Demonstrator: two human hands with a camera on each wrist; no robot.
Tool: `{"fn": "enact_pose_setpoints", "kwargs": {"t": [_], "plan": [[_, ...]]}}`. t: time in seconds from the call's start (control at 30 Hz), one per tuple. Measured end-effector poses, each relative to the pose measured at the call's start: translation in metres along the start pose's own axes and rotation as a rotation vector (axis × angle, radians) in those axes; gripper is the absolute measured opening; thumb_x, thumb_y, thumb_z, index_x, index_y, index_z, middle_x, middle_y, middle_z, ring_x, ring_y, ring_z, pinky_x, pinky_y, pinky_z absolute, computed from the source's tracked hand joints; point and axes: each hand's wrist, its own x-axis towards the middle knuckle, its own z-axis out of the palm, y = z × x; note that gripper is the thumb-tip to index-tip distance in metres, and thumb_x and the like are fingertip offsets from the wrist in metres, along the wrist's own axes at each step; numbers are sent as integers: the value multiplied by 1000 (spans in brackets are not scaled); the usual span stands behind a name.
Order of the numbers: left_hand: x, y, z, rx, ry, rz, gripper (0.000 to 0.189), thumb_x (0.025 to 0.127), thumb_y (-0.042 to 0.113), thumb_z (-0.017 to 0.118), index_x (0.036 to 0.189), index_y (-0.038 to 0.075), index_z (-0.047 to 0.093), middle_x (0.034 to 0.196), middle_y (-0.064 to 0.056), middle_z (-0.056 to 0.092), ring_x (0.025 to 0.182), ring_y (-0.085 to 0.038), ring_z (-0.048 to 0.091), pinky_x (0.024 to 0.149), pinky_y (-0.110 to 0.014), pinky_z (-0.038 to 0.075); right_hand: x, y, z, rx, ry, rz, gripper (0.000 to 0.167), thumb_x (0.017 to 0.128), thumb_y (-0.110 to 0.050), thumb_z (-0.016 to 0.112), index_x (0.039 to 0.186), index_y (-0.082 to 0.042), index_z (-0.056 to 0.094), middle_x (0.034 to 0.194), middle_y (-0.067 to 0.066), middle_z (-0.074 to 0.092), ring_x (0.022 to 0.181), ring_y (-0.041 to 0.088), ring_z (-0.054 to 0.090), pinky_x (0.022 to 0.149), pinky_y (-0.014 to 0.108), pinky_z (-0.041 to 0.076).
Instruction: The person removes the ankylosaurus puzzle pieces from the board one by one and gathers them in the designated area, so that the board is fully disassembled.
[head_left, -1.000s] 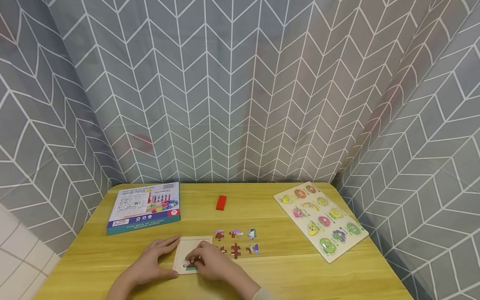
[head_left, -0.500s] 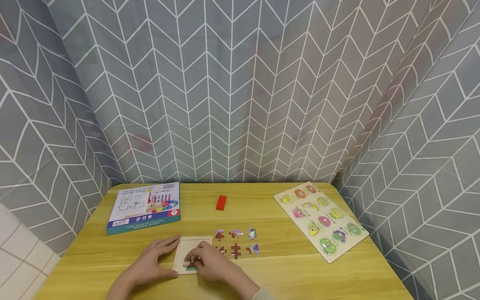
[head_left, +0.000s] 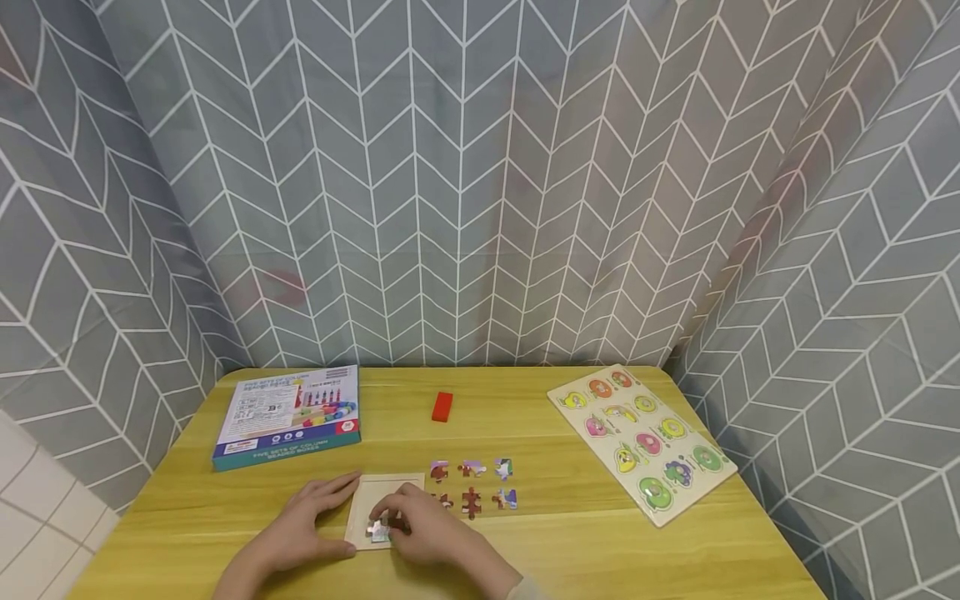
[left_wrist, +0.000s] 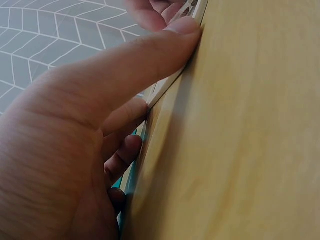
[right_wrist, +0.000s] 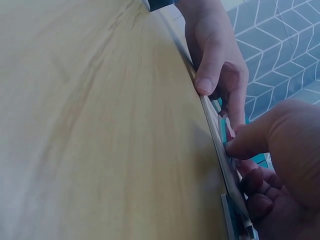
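A small wooden puzzle tray (head_left: pixel 382 488) lies on the table between the hands. My left hand (head_left: pixel 303 527) steadies its left side, index fingertip at the upper left corner and thumb at the lower left corner; in the left wrist view the left thumb (left_wrist: pixel 145 57) lies nearly straight against the tray's edge. Over the tray, my right hand (head_left: pixel 431 525) pinches a jigsaw piece (head_left: pixel 378 530) at the lower left, its surface catching pale glare. The right fingers (right_wrist: pixel 250 142) hide part of that piece.
Several jigsaw pieces (head_left: pixel 472 501) lie in two rows right of the tray. Behind are a red block (head_left: pixel 442 407) and a flat printed box (head_left: pixel 288 414). A fruit puzzle board (head_left: pixel 642 442) lies at the right. A patterned curtain (head_left: pixel 465 183) stands behind the table.
The jigsaw piece under my right fingers looked dark red and green before; now it shows a pale, shiny surface. The right fingers shifted slightly. My left hand has stayed in place.
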Motion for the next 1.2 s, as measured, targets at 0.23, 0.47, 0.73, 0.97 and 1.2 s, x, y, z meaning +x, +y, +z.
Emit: {"fn": "enact_pose_setpoints", "kwargs": {"t": [0.23, 0.47, 0.73, 0.97, 1.2], "plan": [[1, 0, 1, 3, -7, -31, 97, 75, 58, 90, 157, 17, 56, 163, -5, 50, 131, -33, 47, 105, -64, 42, -2, 1, -1, 23, 16, -8, 23, 102, -11, 67, 124, -17, 70, 101, -8, 57, 84, -5, 47, 76, 14, 46], [0, 0, 0, 13, -1, -7, 97, 76, 56, 90, 157, 16, 55, 163, -6, 51, 132, -35, 48, 105, -65, 42, -1, 4, -1, 26, 23, -27, 25, 94, -10, 72, 118, -15, 72, 98, -12, 54, 84, -5, 47, 77, 13, 45], [3, -3, 0, -1, -1, -17, 98, 75, 61, 88, 157, 17, 55, 163, -6, 50, 137, -39, 46, 107, -70, 40, 0, 6, -3, 13, 10, -45, 29, 92, -13, 75, 121, -17, 74, 99, -13, 55, 85, -6, 48, 77, 13, 45], [2, -1, -1, 10, -8, 2, 98, 76, 56, 90, 157, 14, 55, 162, -8, 50, 134, -38, 47, 105, -69, 41, 1, 6, -3, -1, -12, -42, 27, 95, -14, 75, 122, -17, 78, 102, -15, 58, 87, -8, 48, 79, 12, 46], [1, 0, -1, 16, -9, 2, 97, 75, 55, 91, 156, 15, 55, 162, -8, 51, 132, -36, 48, 104, -68, 42, 0, 5, -3, -14, -25, -35, 26, 97, -14, 75, 122, -16, 78, 103, -15, 58, 88, -8, 48, 81, 13, 46]]}}
